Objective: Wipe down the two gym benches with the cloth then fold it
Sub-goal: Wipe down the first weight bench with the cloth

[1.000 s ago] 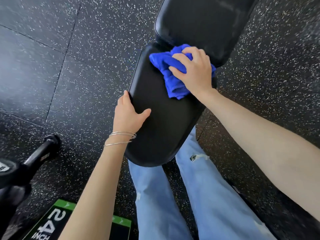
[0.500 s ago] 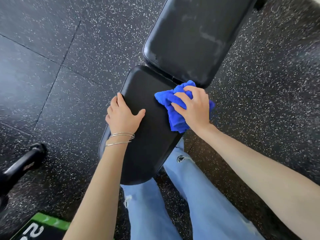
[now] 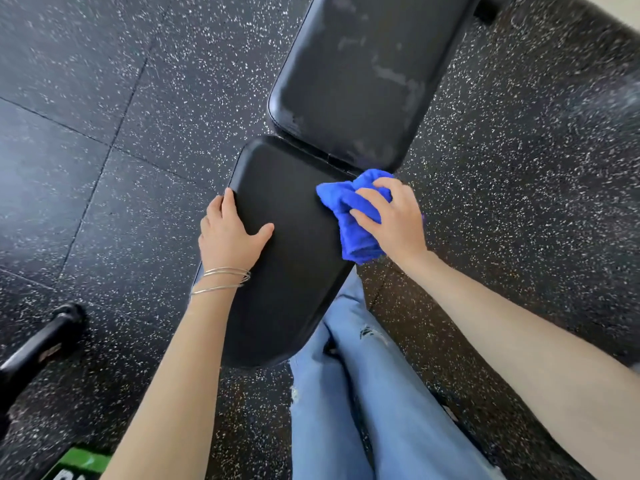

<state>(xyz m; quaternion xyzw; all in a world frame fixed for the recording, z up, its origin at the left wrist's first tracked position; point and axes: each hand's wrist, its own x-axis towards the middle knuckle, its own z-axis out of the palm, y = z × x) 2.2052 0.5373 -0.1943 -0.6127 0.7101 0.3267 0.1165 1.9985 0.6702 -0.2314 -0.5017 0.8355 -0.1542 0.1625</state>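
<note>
Bracing the seat pad's (image 3: pixel 291 258) left edge, my left hand (image 3: pixel 230 233) lies flat and open; my right hand (image 3: pixel 394 220), clamped on the bunched blue cloth (image 3: pixel 353 216), has slid to the pad's right edge, so this pad looks nearly wiped.

Both bare forearms reaching forward and down, hands spread apart at about the same height.

The left hand (image 3: pixel 230 233) lies flat, palm down, fingers together and thumb splayed to the right, thin silver bangles at its wrist. The right hand (image 3: pixel 398 221) is curled with knuckles up, its fingers (image 3: pixel 369 199) bent and clenched over a bunched bright-blue cloth (image 3: pixel 349 216).
</note>
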